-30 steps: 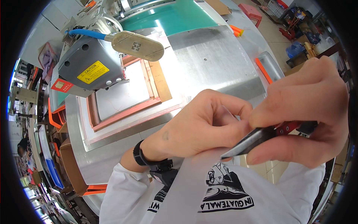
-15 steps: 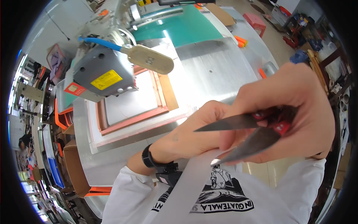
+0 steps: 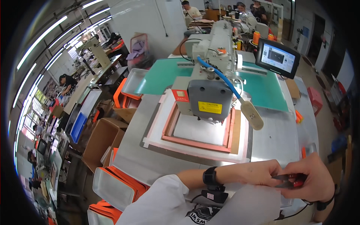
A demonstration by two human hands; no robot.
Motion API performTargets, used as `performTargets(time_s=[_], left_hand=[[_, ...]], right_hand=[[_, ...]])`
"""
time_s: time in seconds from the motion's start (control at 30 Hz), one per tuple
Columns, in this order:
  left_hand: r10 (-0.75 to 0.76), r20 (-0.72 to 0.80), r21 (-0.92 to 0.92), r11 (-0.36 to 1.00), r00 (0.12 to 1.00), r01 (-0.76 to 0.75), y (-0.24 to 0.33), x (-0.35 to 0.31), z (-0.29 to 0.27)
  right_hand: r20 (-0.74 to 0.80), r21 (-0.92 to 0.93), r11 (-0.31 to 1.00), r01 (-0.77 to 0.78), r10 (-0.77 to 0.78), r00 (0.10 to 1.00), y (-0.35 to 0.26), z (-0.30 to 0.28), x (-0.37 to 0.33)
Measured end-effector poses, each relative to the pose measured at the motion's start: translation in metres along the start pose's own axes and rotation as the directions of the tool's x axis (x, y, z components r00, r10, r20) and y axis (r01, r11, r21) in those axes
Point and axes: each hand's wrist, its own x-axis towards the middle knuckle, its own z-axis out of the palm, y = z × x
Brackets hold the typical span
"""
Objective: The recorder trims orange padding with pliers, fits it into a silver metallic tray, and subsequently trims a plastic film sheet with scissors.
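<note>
Near the lower right, my right hand [image 3: 314, 178] is closed round a pair of small scissors [image 3: 300, 181] with red handles and dark blades. The blades point left, toward my left hand [image 3: 264, 171], and their tips overlap its fingers. My left hand is closed at the upper edge of a thin, whitish, see-through sheet [image 3: 251, 204], which hangs down in front of my shirt. Its fingertips are partly hidden behind the blades and my right hand. Whether the blades touch the sheet I cannot make out.
Ahead stands a sewing machine with a grey head [image 3: 210, 97] over a pinkish frame [image 3: 195, 144] on a metal table [image 3: 275, 144]. A blue-necked lamp [image 3: 252, 115] and a screen [image 3: 277, 57] stick out. Orange-and-grey trays [image 3: 114, 189] and a cardboard box [image 3: 101, 142] are at left.
My view has lifted and widened, so more of the room shows. Both hands now appear lower and farther right. The scissors' blades look closer together than before.
</note>
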Motion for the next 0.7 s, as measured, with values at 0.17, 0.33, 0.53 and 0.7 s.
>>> performTargets(time_s=[0.17, 0.33, 0.53, 0.7], left_hand=[[0.064, -0.095, 0.097, 0.994, 0.993, -0.054, 0.007, -0.009, 0.001], [0.202, 0.029, 0.256, 0.945, 0.979, -0.202, 0.016, -0.006, 0.004], [0.364, -0.124, 0.358, 0.884, 0.923, -0.300, 0.019, -0.038, 0.002], [0.425, -0.261, 0.324, 0.884, 0.867, -0.336, 0.047, -0.086, 0.004]], right_hand=[[0.017, -0.031, 0.996, -0.084, 0.085, 0.996, 0.001, 0.008, 0.006], [0.041, -0.187, 0.981, 0.043, -0.036, 0.999, -0.003, 0.011, -0.014], [-0.190, -0.029, 0.998, -0.058, 0.051, 0.980, 0.019, 0.009, -0.015], [-0.625, 0.107, 0.990, -0.089, 0.137, 0.768, 0.144, 0.008, -0.003]])
